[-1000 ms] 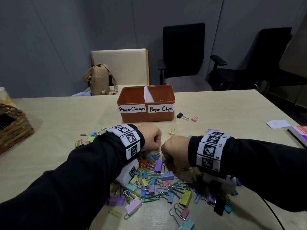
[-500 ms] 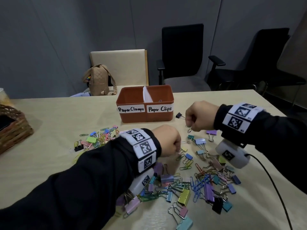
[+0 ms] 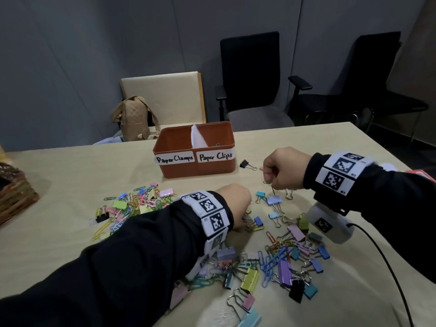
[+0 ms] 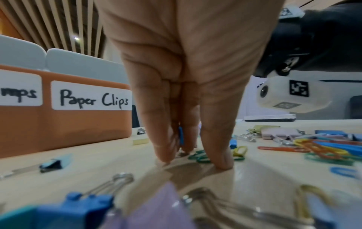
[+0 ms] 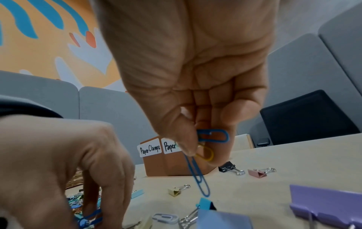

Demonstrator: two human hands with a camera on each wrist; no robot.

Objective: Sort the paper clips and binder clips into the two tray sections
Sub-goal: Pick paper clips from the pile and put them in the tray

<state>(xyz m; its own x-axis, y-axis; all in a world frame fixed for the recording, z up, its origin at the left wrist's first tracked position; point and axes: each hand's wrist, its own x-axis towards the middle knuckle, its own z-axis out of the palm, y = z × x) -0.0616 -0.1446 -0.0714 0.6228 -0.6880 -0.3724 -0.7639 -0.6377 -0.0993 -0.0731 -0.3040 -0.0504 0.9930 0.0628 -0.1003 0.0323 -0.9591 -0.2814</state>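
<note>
An orange tray [image 3: 195,171] stands mid-table, with a white divider and labels "Paper Clamps" on the left and "Paper Clips" on the right. My right hand [image 3: 269,181] hovers to the tray's right and pinches several paper clips [image 5: 205,145]: blue, yellow, and a long blue one hanging down. My left hand [image 3: 245,215] reaches down to the table with its fingertips [image 4: 164,155] touching the surface. It pinches a blue paper clip [image 5: 88,216]. Mixed coloured paper clips and binder clips lie in a left pile [image 3: 132,204] and a near pile [image 3: 278,260].
A black binder clip [image 3: 244,164] lies just right of the tray. A wicker basket [image 3: 14,197] sits at the table's left edge. A tan backpack [image 3: 132,119] and chairs stand behind the table. A black cable [image 3: 389,267] trails from my right wrist.
My right hand rose from the near pile and moved right and toward the tray, carrying clips. My left hand shifted right and lowered its fingertips onto the table.
</note>
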